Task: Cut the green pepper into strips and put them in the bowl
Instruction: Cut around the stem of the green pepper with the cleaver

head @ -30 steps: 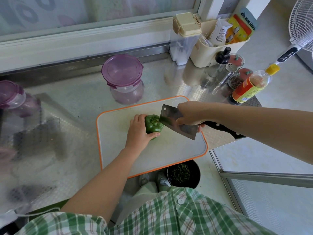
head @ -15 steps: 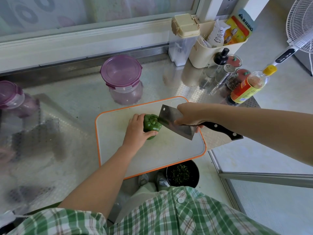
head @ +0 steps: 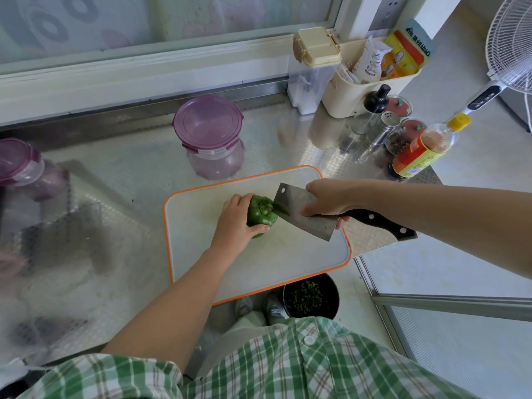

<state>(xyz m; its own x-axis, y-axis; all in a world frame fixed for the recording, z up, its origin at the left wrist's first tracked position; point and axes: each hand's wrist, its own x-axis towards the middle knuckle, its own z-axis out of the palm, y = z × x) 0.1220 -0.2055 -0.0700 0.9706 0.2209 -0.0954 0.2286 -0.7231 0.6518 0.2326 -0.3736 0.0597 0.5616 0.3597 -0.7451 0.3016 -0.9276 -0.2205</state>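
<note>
Black bucket holds green scraps; left hand grips pepper, right hand grips cleaver.

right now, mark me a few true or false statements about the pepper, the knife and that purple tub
1. The left hand holds the green pepper on the cutting board. True.
2. The green pepper is already cut into strips. False: it is whole.
3. The right hand holds a cleaver. True.
4. The purple-lidded container stands on the cutting board. False: it stands on the metal counter behind the board.
</note>
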